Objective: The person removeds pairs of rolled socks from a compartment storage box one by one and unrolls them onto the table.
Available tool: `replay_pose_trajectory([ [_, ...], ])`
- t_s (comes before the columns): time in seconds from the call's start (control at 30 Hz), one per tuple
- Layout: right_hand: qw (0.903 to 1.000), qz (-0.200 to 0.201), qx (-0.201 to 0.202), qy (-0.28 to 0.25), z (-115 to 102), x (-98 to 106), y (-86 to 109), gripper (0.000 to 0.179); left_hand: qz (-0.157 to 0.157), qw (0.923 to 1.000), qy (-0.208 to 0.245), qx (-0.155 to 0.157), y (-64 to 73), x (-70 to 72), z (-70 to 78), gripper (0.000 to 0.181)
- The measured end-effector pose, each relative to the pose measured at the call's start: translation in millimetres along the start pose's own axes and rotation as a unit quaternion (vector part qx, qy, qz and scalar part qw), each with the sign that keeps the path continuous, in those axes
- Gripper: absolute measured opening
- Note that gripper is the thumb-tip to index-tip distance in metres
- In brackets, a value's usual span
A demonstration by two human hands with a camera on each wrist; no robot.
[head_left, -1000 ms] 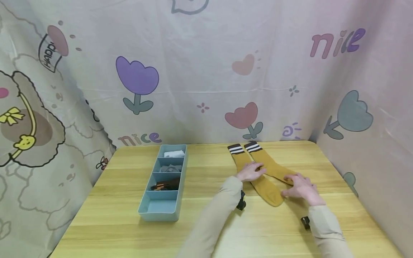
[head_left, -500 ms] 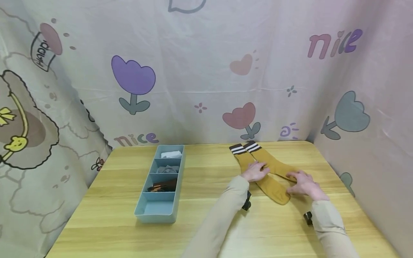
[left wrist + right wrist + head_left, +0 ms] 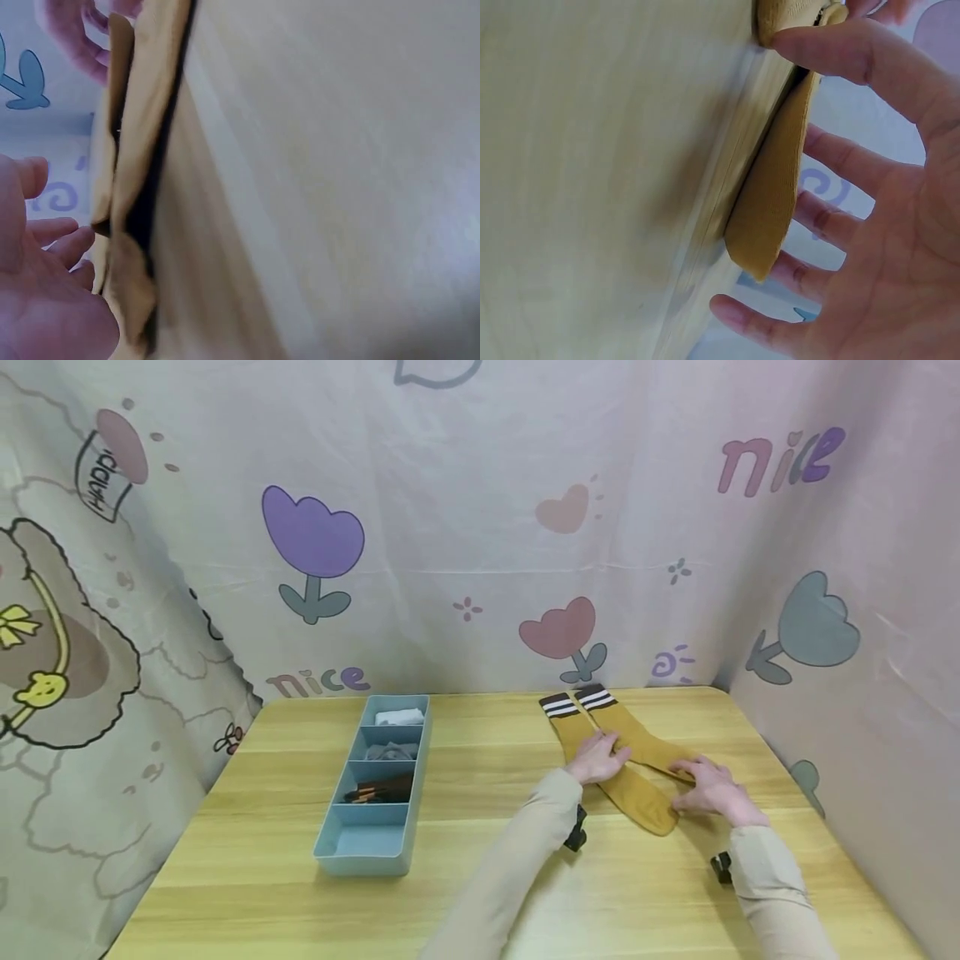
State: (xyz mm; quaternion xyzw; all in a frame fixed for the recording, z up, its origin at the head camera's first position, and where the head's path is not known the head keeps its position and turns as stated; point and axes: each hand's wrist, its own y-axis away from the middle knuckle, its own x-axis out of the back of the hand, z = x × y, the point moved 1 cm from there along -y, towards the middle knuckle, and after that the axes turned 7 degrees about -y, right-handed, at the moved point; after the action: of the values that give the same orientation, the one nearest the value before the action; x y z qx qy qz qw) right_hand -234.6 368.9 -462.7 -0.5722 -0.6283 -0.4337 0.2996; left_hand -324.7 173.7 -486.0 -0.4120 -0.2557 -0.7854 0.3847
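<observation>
Two mustard-yellow socks with dark brown, white-striped cuffs lie flat on the table, touching or nearly so. The near sock (image 3: 641, 802) points its toe toward the front right, and the far sock (image 3: 637, 739) runs to the right. My left hand (image 3: 597, 758) rests on the middle of the near sock, its fingers reaching toward the far one. At the toe ends is my right hand (image 3: 712, 789), fingers spread. In the right wrist view, its thumb (image 3: 829, 49) touches one sock's toe while the other fingers lie along the other sock (image 3: 772, 180).
To the left stands a light-blue divided box (image 3: 417, 797). Its compartments hold a white folded cloth (image 3: 399, 717), a grey cloth item (image 3: 392, 751) and a dark brown item (image 3: 390, 788); the front one shows its bare floor. A printed curtain (image 3: 450, 527) rises behind the table.
Both hands and the near sock have shifted slightly to the right in the head view, which itself moved a little. The near sock's toe now sits closer to the right hand's thumb.
</observation>
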Motion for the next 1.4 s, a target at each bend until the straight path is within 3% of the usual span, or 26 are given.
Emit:
replay_pose_trajectory([
  [0.17, 0.9997, 0.011, 0.021, 0.001, -2, -2, 2.8, 0.071, -0.002, 0.9986, 0.048, -0.022, 12.2, 11.5, -0.9, 0.058],
  [0.33, 0.9978, 0.040, 0.049, -0.019, -10, -1, 4.3, 0.072, -0.011, 0.9922, 0.116, -0.043, 24.1, 27.6, -6.4, 0.060],
  [0.57, 0.9968, 0.063, 0.034, -0.035, -23, 8, 6.1, 0.076, -0.020, 0.9794, 0.196, -0.045, 43.6, 50.1, -9.4, 0.059],
  [0.7, 0.9964, 0.063, 0.046, -0.034, -35, 11, 6.4, 0.075, -0.030, 0.9754, 0.214, -0.046, 58.8, 66.7, -7.5, 0.060],
  [0.87, 0.9939, 0.074, 0.075, -0.032, -53, 9, 3.0, 0.070, -0.026, 0.9763, 0.212, -0.036, 79.0, 91.8, -8.8, 0.059],
  [0.97, 0.9911, 0.077, 0.098, -0.047, -64, 6, 0.6, 0.067, -0.022, 0.9773, 0.208, -0.032, 89.1, 103.6, -17.0, 0.060],
  [1.17, 0.9825, 0.081, 0.152, -0.072, -82, 1, -4.5, 0.065, -0.029, 0.9717, 0.232, -0.037, 118.0, 128.5, -42.5, 0.062],
  [1.3, 0.9702, 0.087, 0.208, -0.089, -93, -3, -8.6, 0.064, -0.038, 0.9682, 0.243, -0.045, 146.4, 151.3, -64.8, 0.061],
  [1.4, 0.9578, 0.088, 0.251, -0.109, -101, -7, -11.7, 0.062, -0.039, 0.9717, 0.230, -0.035, 168.7, 169.0, -87.4, 0.062],
])
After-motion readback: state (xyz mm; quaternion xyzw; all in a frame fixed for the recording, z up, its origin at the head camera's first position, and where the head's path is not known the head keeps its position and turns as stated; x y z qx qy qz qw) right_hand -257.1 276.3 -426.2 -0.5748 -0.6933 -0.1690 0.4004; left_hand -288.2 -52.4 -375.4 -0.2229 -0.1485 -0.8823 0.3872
